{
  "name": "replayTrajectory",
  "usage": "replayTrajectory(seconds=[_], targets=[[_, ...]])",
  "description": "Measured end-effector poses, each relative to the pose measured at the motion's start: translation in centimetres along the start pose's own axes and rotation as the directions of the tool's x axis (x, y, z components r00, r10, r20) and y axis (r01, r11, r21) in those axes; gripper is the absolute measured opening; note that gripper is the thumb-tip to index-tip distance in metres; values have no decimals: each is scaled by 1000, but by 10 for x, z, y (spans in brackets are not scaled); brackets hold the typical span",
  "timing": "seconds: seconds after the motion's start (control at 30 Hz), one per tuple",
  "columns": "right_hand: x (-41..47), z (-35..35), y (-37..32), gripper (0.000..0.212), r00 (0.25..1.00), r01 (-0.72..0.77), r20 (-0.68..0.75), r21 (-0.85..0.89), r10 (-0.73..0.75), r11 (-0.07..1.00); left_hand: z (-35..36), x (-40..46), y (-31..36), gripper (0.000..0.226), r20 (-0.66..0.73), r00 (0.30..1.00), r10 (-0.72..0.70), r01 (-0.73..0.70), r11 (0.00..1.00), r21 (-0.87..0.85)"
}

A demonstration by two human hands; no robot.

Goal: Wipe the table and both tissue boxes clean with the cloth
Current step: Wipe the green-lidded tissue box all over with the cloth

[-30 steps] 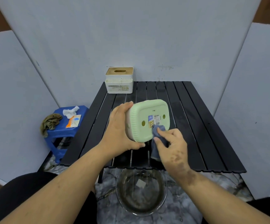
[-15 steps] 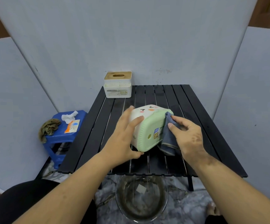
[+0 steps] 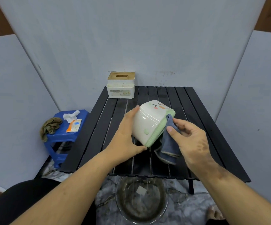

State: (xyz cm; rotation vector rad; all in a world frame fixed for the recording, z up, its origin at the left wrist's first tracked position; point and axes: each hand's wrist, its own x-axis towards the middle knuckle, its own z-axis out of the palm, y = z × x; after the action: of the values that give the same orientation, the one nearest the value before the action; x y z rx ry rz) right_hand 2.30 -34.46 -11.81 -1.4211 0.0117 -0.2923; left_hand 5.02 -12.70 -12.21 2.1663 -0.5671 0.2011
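Observation:
A white tissue box with a green base (image 3: pixel 149 123) is tilted on its side over the middle of the black slatted table (image 3: pixel 201 127). My left hand (image 3: pixel 125 137) grips its left side. My right hand (image 3: pixel 190 140) holds a blue-grey cloth (image 3: pixel 169 143) pressed against the box's green edge, and the cloth hangs down to the table. A second tissue box, white with a wooden lid (image 3: pixel 121 85), stands at the table's far left corner.
A blue stool (image 3: pixel 61 137) stands left of the table with a brown rag (image 3: pixel 50 126), a crumpled tissue and an orange packet on it. A glass bowl (image 3: pixel 141 200) sits on the floor below the table's near edge. Grey panels enclose three sides.
The green-based box has been turned from base facing me to its white side facing me. My right hand with the cloth has slid from the base to the box's right green edge.

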Motion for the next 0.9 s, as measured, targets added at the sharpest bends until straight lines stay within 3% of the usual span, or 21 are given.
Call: replayTrajectory(seconds=[0.1,0.23,0.47,0.63,0.77,0.83,0.9], targets=[[3,-10,-6,26,999,29,-10,-91,-30,995,-7,3,-2,128,46,999,8,-13,996,91],[22,-28,-11,26,991,84,-84,-242,-107,967,-9,3,-13,120,97,987,130,-152,950,272],[42,-31,-12,26,988,147,30,-429,-149,891,-1,5,-26,96,214,868,449,-496,746,444],[50,-33,-5,28,991,125,17,-516,-135,847,10,1,-40,92,318,828,462,-560,650,513],[47,-32,-3,28,993,114,32,-537,-115,836,10,2,-36,87,332,834,441,-552,685,476],[45,-31,-2,28,996,88,29,-549,-86,831,7,1,-30,74,314,864,392,-496,768,406],[44,-32,-2,27,997,69,16,-556,-72,828,6,-1,-26,64,241,930,279,-348,880,325]])
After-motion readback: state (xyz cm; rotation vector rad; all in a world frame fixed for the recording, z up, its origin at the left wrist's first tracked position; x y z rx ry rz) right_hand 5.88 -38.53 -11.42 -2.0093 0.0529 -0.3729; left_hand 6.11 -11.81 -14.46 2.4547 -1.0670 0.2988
